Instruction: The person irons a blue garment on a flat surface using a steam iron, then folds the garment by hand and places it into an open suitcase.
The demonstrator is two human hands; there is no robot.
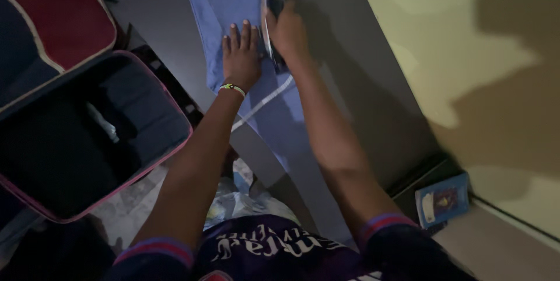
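We iron blue cloth point(233, 1) on grey table point(350, 65). Left hand point(241, 53) flat, fingers spread, holds cloth down. Right hand point(287, 33) wraps iron point(269, 21) handle. Near part looks smooth; far part left.

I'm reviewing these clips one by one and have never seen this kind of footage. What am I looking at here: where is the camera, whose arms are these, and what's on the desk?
There is no machine here. The one picture comes from a camera worn on a person's head, looking down, so both arms are that person's own. The left hand, with a light band at the wrist, lies flat with fingers spread on a blue cloth laid over a dark grey desk. The right hand grips a clothes iron that rests on the same cloth. To the left stands an open suitcase with pink trim and a dark inside. At the lower right a small blue book lies near the wall. The light is dim, so finer detail is hard to tell.
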